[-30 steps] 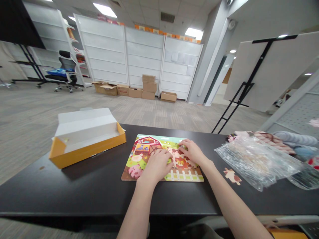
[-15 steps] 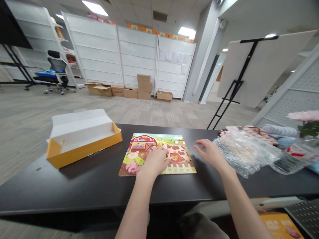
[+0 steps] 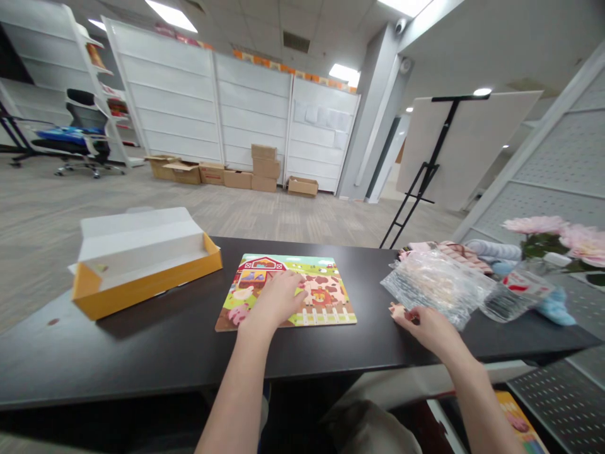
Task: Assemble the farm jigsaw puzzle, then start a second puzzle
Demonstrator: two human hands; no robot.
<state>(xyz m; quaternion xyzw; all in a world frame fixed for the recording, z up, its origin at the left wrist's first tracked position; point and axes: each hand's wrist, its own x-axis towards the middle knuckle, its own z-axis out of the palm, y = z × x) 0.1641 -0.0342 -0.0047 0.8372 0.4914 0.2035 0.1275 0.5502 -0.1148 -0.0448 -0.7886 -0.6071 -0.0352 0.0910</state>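
Observation:
A farm-picture puzzle board (image 3: 326,313) lies flat on the black table, showing a red barn, a cow, a pig and a white fence. Over its middle rests my left hand (image 3: 276,299), fingers loosely bent and thumb apart, touching the board and covering part of the picture. My right hand (image 3: 428,328) is to the right of the board, low over the table. Its thumb and fingers pinch a small pale puzzle piece (image 3: 397,310), whose printed picture is too small to make out.
An open yellow box (image 3: 146,284) with a white inside stands on the table (image 3: 189,353) at left. Right of the board lie a clear plastic bag (image 3: 435,280), rolled cloths (image 3: 491,250) and pink flowers (image 3: 534,225). Beyond are cardboard boxes (image 3: 265,167) and an easel stand (image 3: 423,170).
My right hand has come down and now pinches a small puzzle piece; earlier it hovered open beside the board. My left hand stays on the board. The view has turned slightly right.

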